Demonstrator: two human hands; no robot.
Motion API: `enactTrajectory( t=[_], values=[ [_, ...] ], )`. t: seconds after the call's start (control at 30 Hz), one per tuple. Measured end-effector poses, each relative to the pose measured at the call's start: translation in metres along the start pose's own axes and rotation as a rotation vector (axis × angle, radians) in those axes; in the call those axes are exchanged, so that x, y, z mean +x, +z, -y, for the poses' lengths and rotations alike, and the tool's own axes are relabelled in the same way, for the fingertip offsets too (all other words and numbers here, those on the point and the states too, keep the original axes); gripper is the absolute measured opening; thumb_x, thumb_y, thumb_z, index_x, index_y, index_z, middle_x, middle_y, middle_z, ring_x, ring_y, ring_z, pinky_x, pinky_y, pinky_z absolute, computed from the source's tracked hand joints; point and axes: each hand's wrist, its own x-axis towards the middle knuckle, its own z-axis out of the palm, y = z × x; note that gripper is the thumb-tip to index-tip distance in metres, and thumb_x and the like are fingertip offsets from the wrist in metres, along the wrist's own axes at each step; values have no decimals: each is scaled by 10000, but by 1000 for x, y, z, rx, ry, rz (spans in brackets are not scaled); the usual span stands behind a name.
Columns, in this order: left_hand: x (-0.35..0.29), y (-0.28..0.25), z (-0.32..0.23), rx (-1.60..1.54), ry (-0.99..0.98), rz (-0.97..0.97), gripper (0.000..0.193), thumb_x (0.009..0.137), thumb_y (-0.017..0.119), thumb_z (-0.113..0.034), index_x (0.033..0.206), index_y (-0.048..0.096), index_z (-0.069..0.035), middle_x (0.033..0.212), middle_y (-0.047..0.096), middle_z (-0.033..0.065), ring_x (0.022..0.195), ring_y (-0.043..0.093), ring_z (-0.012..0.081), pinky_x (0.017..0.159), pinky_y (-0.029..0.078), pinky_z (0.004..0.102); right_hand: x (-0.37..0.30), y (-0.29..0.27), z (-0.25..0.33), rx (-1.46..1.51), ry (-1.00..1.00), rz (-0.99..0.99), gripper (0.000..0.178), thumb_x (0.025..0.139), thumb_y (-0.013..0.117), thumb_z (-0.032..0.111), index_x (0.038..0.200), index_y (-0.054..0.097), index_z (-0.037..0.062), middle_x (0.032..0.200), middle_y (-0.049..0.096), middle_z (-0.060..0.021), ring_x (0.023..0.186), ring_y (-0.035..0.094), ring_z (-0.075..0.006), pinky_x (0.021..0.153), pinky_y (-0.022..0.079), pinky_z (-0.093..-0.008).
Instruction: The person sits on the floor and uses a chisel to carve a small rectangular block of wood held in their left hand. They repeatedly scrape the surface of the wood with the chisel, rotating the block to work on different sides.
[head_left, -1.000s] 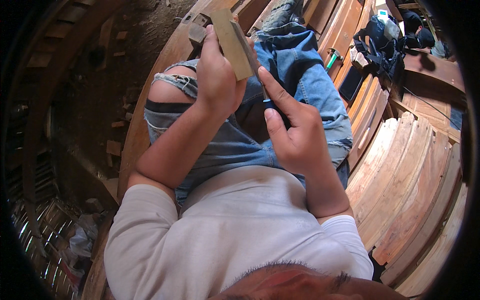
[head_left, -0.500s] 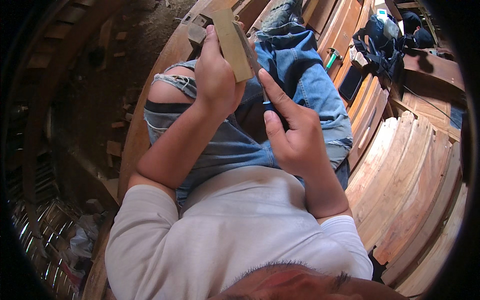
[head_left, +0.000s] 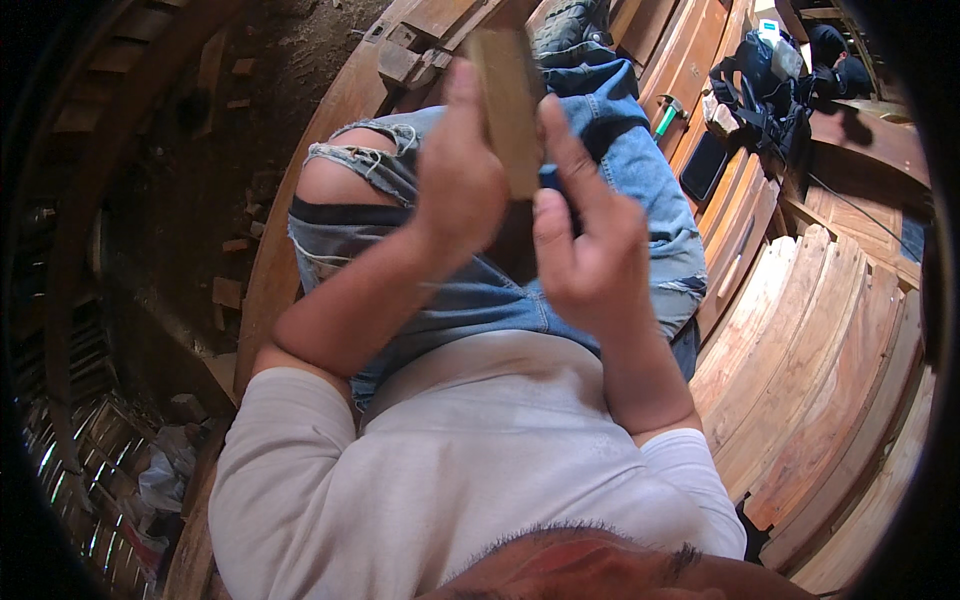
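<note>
A yellowish rectangular block (head_left: pixel 509 118), blurred by motion, is held up over my lap. My left hand (head_left: pixel 458 185) is closed around its left side, the thumb lying along the edge. On the block's right side my right hand (head_left: pixel 597 245) grips the dark blue handle (head_left: pixel 553 181) of a slim tool, index finger stretched forward along it. The tool's narrow blade is smeared and mostly hidden beside the block, so its exact kind cannot be told. Under both hands are my blue jeans (head_left: pixel 630 200), torn at the left knee.
Small wood offcuts (head_left: pixel 400 62) sit on the plank beyond my left hand. To the right lie a green-handled hammer (head_left: pixel 667 116), a black phone (head_left: pixel 704 165) and a dark bag (head_left: pixel 765 90). Long boards (head_left: pixel 790 350) are laid out at the lower right.
The block and my left hand have shifted right and slightly toward me, and the block stands more upright. My right hand has moved slightly right, still gripping the blue-handled tool.
</note>
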Motion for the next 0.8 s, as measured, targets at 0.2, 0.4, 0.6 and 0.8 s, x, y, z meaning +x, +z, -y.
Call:
enactTrajectory(
  t=[0.2, 0.4, 0.6, 0.8],
  values=[
    [18, -12, -9, -622, -216, 206, 501, 1128, 267, -460, 1288, 527, -63, 888, 546, 53, 757, 497, 153, 674, 459, 283, -13, -95, -6, 456, 349, -281, 537, 1063, 427, 198, 1565, 364, 20, 788, 569, -54, 538, 463, -86, 466, 381, -224],
    [28, -19, -11, -951, -464, 264, 546, 1104, 278, -504, 1307, 487, -42, 891, 486, 79, 741, 464, 164, 651, 434, 310, -35, -232, -54, 1044, 54, -254, 315, 1114, 366, 243, 1236, 473, -26, 803, 457, -101, 486, 426, -151, 433, 365, -267],
    [30, -25, -7, -959, -482, 283, 596, 1099, 303, -495, 1397, 457, -2, 944, 476, 88, 805, 484, 163, 650, 450, 284, -47, -164, -96, 909, 464, -595, 402, 1087, 408, 229, 1438, 471, 44, 809, 531, -70, 522, 511, -126, 400, 374, -200],
    [28, -12, -7, -671, -479, 185, 620, 1089, 331, -515, 1401, 510, -10, 964, 528, 90, 879, 539, 172, 678, 477, 289, -46, -62, -38, 311, 430, -83, 502, 1036, 478, 160, 1537, 508, 144, 719, 559, 5, 622, 484, -75, 626, 444, -245]
  ],
)
